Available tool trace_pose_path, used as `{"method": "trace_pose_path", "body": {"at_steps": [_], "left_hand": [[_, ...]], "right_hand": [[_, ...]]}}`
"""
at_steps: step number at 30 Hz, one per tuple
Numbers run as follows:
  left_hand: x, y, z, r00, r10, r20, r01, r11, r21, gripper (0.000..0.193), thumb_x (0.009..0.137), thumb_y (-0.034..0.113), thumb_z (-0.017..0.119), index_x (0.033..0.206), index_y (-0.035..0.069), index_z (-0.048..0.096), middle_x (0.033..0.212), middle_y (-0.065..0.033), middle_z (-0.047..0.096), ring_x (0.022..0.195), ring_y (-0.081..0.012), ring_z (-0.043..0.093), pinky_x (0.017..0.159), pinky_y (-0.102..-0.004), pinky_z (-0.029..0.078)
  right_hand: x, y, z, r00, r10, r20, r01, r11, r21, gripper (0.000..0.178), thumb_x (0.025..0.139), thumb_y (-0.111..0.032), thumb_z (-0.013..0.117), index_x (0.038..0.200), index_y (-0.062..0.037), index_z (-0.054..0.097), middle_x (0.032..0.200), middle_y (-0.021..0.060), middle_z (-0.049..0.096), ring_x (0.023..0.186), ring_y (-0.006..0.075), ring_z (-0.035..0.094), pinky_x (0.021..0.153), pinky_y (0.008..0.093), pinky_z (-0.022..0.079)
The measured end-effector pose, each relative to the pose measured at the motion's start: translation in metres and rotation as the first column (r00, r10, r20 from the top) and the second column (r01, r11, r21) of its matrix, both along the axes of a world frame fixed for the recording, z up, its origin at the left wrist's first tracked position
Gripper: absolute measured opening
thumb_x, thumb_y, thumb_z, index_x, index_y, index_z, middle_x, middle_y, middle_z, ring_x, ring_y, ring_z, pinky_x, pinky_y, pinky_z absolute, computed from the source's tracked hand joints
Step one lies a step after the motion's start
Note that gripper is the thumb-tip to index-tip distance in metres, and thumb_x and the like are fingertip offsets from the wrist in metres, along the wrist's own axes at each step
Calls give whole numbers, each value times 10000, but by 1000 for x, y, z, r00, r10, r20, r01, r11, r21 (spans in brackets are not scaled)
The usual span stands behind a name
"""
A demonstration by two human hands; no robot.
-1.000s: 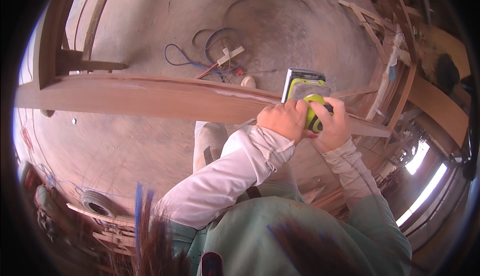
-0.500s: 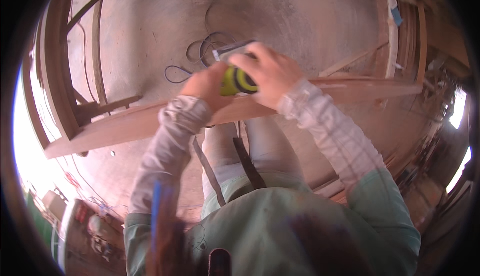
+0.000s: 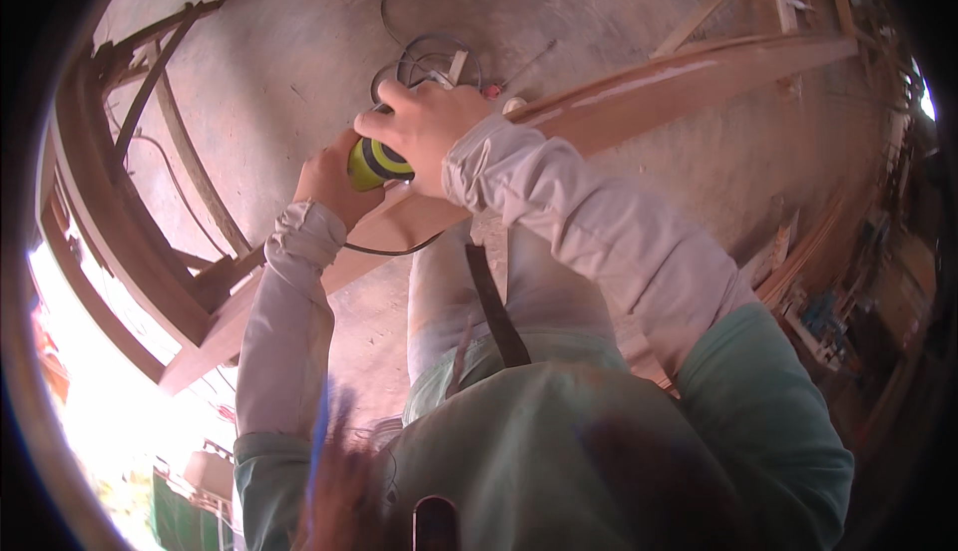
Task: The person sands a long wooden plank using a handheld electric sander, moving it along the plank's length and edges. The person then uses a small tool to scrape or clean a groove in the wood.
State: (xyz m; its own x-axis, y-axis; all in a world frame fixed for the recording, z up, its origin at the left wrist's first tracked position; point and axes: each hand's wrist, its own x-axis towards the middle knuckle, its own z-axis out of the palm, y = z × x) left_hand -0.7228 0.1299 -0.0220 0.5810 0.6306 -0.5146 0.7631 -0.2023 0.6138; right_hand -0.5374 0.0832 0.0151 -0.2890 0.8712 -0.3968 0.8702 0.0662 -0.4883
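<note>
A yellow-green and black power sander sits on a long reddish-brown wooden board, which crosses at a slant in front of my legs. My left hand is closed round the sander's near left side. Over its top and right side lies my right hand, fingers wrapped round the body. Both hands hide much of the tool, and its underside against the board cannot be seen. A dark cord curves below the board near my left wrist.
On the left stands a wooden frame of curved and straight pieces. Looped cable and a small red object lie on the concrete floor beyond the board. Wooden pieces and clutter line the right side.
Both hands have moved left along the board with the sander still in them. The view has shifted, so the board now slants more steeply and the left frame shows larger.
</note>
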Motion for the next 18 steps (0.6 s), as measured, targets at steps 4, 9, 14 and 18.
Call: {"method": "trace_pose_path", "body": {"at_steps": [4, 9, 14, 18], "left_hand": [[-37, -5, -11, 1000, 1, -2, -1, 1000, 1, 577, 644, 162, 821, 1171, 91, 597, 978, -180, 698, 936, -371, 677, 780, -422, 547], [-80, -7, -5, 999, 6, -36, -6, 1000, -22, 640, 627, 159, 846, 1203, 70, 581, 984, -177, 696, 942, -347, 686, 799, -405, 541], [-123, -7, -9, 998, -5, -65, 9, 998, 66, 717, 601, 160, 866, 1237, 27, 564, 1024, -169, 687, 942, -292, 689, 821, -373, 530], [-126, -5, -8, 999, -27, -42, 30, 998, 60, 696, 612, 142, 851, 1236, 28, 565, 1023, -144, 686, 935, -247, 685, 813, -352, 528]], "right_hand": [[-42, -27, -18, 965, -246, -89, 258, 951, 173, 483, 730, -179, 738, 1186, -240, 593, 1125, 86, 522, 963, 322, 616, 701, 439, 570], [-97, -41, -25, 884, -420, -205, 462, 852, 246, 387, 719, -187, 730, 1090, -245, 637, 1092, 80, 521, 903, 303, 599, 624, 378, 538], [-145, -40, -42, 779, -550, -301, 627, 679, 383, 173, 710, -275, 697, 881, -249, 693, 987, 49, 540, 801, 227, 557, 548, 341, 490], [-142, -44, -40, 778, -540, -321, 627, 693, 355, 190, 714, -258, 689, 904, -261, 696, 974, 30, 539, 798, 223, 561, 544, 336, 489]]}}
